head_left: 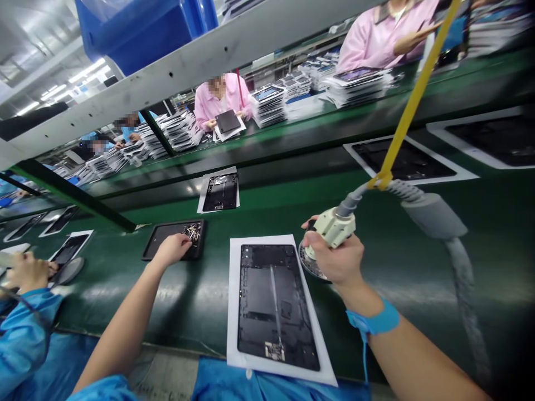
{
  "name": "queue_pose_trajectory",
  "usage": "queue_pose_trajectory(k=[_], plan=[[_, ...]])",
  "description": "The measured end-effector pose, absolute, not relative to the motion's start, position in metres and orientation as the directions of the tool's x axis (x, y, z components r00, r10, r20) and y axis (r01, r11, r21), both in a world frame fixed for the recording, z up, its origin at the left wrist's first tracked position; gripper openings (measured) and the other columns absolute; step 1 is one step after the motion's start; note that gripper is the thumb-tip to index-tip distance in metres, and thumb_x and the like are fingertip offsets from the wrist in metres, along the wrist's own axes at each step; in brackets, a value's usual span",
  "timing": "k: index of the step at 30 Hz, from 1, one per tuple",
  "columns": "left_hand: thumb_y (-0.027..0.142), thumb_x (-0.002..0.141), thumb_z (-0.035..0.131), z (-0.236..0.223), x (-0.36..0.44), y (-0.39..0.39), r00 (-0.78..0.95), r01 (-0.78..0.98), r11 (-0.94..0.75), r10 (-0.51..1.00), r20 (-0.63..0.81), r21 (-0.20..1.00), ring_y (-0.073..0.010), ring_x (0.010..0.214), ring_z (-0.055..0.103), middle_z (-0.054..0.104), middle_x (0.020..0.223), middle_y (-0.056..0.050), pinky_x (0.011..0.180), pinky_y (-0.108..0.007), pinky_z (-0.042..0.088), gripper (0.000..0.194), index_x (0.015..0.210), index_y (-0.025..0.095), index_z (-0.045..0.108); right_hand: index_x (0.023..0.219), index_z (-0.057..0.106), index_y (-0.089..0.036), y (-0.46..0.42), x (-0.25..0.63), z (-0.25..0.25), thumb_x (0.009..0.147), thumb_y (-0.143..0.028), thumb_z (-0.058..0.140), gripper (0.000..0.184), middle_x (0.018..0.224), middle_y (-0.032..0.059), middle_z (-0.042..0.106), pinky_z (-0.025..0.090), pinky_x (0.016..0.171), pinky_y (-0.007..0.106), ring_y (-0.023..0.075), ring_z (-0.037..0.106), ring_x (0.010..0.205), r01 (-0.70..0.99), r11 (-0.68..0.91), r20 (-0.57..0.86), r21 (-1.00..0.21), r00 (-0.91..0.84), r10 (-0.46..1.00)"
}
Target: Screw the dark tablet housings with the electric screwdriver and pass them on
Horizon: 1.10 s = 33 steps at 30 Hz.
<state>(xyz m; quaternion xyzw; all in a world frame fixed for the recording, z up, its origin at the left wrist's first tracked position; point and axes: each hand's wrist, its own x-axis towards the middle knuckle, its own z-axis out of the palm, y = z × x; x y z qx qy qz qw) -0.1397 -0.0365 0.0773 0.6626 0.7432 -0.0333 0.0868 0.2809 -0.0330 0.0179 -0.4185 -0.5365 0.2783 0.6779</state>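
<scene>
**A:** What's the L hand [170, 249] doing?

**B:** It's reaching over a black tray [159, 238], fingers curled, right at a little heap of tiny metal bits [193, 231] in the tray's top right corner. Can't tell if it's pinching any.

**A:** And the R hand [334, 257]?

**B:** It's closing tight around a cream plastic power screwdriver [334, 227], w/ a thick gray hose [434, 214] running off to the right and a yellow strap [412, 100] going up. A round dish [310, 263] is peeking out under the hand. A blue wrist band [371, 318] is hugging the wrist.

**A:** What's lying between the hands?

**B:** A black tablet back [271, 306] is lying flat on a white paper sheet [233, 334], by the near edge of a smooth, shiny green belt [376, 317]. It's got a thin gray strip down the middle and a small board at the bottom end.

**A:** Anyone else there?

**B:** Yep. On the left, a co-worker's blue sleeve [25, 334] is showing. Across the belt, a person in pink [221, 100] is holding a black panel [228, 121] beside tall tablet stacks [270, 106].
</scene>
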Motion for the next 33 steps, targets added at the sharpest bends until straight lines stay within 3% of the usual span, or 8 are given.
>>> queue_pose_trajectory(k=[6,9,12,15,18,24,30,33], plan=[[0.025,0.085,0.055,0.070,-0.129,-0.033,-0.145,0.984,0.159,0.976,-0.159,0.075,-0.0223,0.080,0.070,0.076,0.082,-0.006,0.071,-0.027,0.045,0.017,0.080,0.021,0.071,0.099,0.072,-0.020,-0.033,0.281,0.018,0.084,-0.043,0.080,0.029,0.088,0.0072,0.077,0.063,0.074,0.040,0.0263,0.076,0.082,0.077,0.481,0.481,-0.873,0.287,0.828],[0.038,0.085,0.058,0.083,-0.137,-0.039,-0.146,0.947,0.170,0.984,-0.106,0.273,-0.0215,0.075,0.069,0.076,0.078,-0.005,0.067,-0.027,0.047,0.022,0.083,0.020,0.071,0.100,0.072,-0.020,-0.034,0.281,0.020,0.085,-0.043,0.080,0.028,0.089,0.0076,0.077,0.063,0.073,0.040,0.0262,0.076,0.083,0.070,0.496,0.494,-0.865,0.284,0.822],[0.055,0.081,0.063,0.098,-0.140,-0.047,-0.159,0.834,0.171,0.985,-0.070,0.525,-0.0221,0.073,0.072,0.078,0.081,-0.006,0.066,-0.028,0.052,0.042,0.098,0.018,0.073,0.099,0.071,-0.021,-0.035,0.280,0.023,0.085,-0.043,0.079,0.027,0.089,0.0075,0.077,0.063,0.072,0.040,0.0257,0.076,0.082,0.063,0.503,0.500,-0.862,0.266,0.824],[0.061,0.075,0.070,0.101,-0.130,-0.054,-0.173,0.741,0.163,0.984,-0.048,0.652,-0.0248,0.081,0.075,0.080,0.090,-0.009,0.074,-0.032,0.058,0.055,0.106,0.016,0.075,0.099,0.070,-0.021,-0.036,0.280,0.025,0.085,-0.044,0.079,0.028,0.088,0.0069,0.077,0.063,0.071,0.039,0.0249,0.076,0.080,0.067,0.496,0.495,-0.866,0.258,0.830],[0.063,0.076,0.072,0.090,-0.106,-0.058,-0.143,0.659,0.141,0.988,-0.061,0.738,-0.0259,0.085,0.077,0.081,0.090,-0.009,0.077,-0.034,0.061,0.053,0.100,0.016,0.075,0.102,0.070,-0.021,-0.035,0.279,0.023,0.086,-0.044,0.079,0.029,0.089,0.0063,0.076,0.063,0.070,0.038,0.0242,0.075,0.079,0.065,0.492,0.491,-0.868,0.258,0.832],[0.054,0.086,0.066,0.058,-0.054,-0.062,0.044,0.633,0.000,0.998,-0.036,0.774,-0.0221,0.080,0.076,0.079,0.084,-0.006,0.078,-0.035,0.062,0.035,0.091,0.019,0.069,0.106,0.070,-0.022,-0.035,0.280,0.020,0.087,-0.043,0.078,0.029,0.092,0.0063,0.075,0.063,0.070,0.037,0.0244,0.075,0.083,0.069,0.498,0.498,-0.864,0.250,0.830],[0.050,0.088,0.063,0.044,-0.042,-0.061,0.032,0.577,-0.005,0.999,-0.016,0.816,-0.0219,0.082,0.077,0.079,0.087,-0.007,0.082,-0.036,0.064,0.037,0.103,0.017,0.072,0.103,0.069,-0.022,-0.036,0.280,0.020,0.089,-0.043,0.076,0.026,0.093,0.0065,0.074,0.063,0.069,0.036,0.0244,0.075,0.084,0.095,0.506,0.513,-0.857,0.236,0.825],[0.051,0.087,0.064,0.042,-0.042,-0.061,0.030,0.565,0.001,0.999,-0.022,0.825,-0.0199,0.073,0.075,0.077,0.081,-0.006,0.073,-0.034,0.064,0.037,0.098,0.017,0.071,0.103,0.069,-0.022,-0.036,0.280,0.020,0.089,-0.044,0.076,0.027,0.094,0.0069,0.074,0.064,0.068,0.036,0.0251,0.076,0.084,0.106,0.496,0.506,-0.862,0.232,0.831]])
